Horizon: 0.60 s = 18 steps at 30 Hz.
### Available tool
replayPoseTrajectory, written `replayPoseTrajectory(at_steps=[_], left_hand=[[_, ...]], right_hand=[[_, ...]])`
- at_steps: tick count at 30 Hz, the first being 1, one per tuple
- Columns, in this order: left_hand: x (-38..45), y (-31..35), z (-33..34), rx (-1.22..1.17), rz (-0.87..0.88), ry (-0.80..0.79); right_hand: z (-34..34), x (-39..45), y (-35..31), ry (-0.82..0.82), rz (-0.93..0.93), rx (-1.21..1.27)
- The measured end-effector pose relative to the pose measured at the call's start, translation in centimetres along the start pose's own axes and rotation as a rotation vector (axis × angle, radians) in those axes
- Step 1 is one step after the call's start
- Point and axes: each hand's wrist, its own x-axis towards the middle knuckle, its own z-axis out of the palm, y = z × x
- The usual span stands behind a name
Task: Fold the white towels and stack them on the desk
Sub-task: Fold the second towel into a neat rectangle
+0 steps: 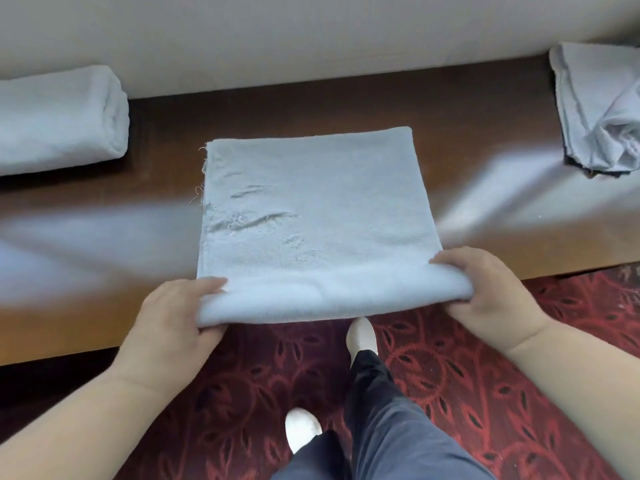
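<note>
Left hand [175, 308] and right hand [485, 289] each pinch a near corner of the white towel [311, 209], thumbs on top, its near folded edge overhanging the dark worktop [485, 140]; folded towel [59, 116] far left, crumpled towel [602, 105] far right.

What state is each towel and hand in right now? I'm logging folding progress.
Middle towel: flat on the desk, near edge lifted into a fold.
Left towel: folded, lying on the desk.
Right towel: crumpled, unfolded.
Left hand: grips the middle towel's near-left corner.
Right hand: grips its near-right corner.
</note>
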Motion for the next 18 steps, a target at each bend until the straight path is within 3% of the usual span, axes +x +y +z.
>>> replayPoseTrajectory(at_steps=[3, 5, 8, 14, 18], left_hand=[[1.7, 1.3, -1.4, -0.303, -0.340, 0.160], [3.6, 1.8, -1.8, -0.393, -0.457, 0.258], [7.1, 2.5, -1.9, -0.549, -0.524, 0.331], [14.8, 3.3, -1.9, -0.540, -0.554, 0.466], [19.9, 2.0, -1.2, -0.430, -0.641, 0.371]], right_hand=[[-1.2, 1.9, -1.4, 0.131, 0.270, 0.289], [-1.7, 3.8, -1.7, 0.175, 0.353, 0.356], [-2.0, 7.4, -2.2, 0.229, 0.374, 0.456], [-1.7, 14.2, -3.6, 0.354, 0.381, 0.458], [-1.4, 17.9, -2.9, 0.300, 0.420, 0.422]])
